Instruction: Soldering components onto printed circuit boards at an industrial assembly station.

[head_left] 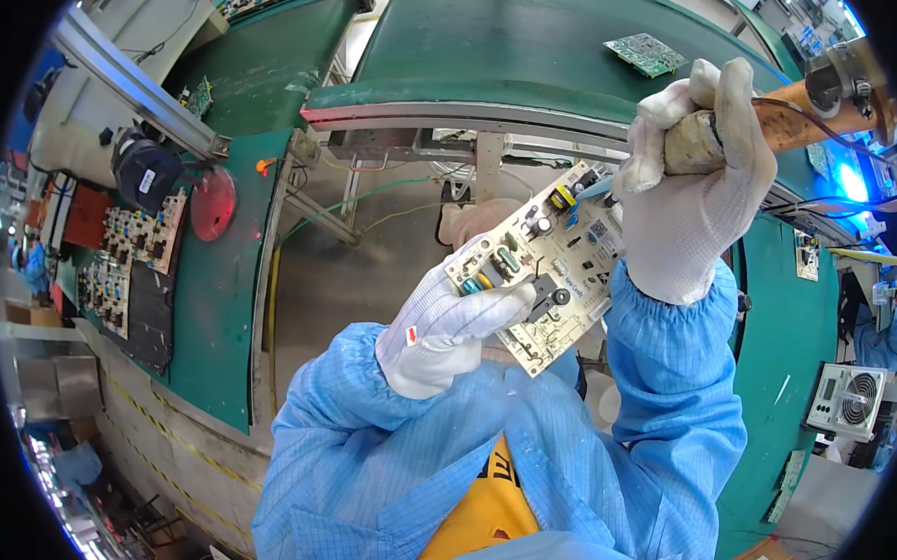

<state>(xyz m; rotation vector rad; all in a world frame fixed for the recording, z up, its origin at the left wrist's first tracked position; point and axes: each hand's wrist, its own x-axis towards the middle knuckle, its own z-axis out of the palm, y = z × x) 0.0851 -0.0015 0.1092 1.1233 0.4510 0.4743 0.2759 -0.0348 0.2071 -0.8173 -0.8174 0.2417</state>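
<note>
White-gloved left hand (446,330) pinches the circuit board (539,264) from below, its long axis slanting up toward the right hand (698,181), fisted around a tool handle (776,119).

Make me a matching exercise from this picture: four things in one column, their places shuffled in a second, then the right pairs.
Things:
1. white circuit board
2. soldering tool
3. green circuit board
4. red disc

Places:
A. lying on the far conveyor belt
B. gripped in the right hand
C. held by the left hand
D. on the green bench at left

Pairs: 1-C, 2-B, 3-A, 4-D
</note>
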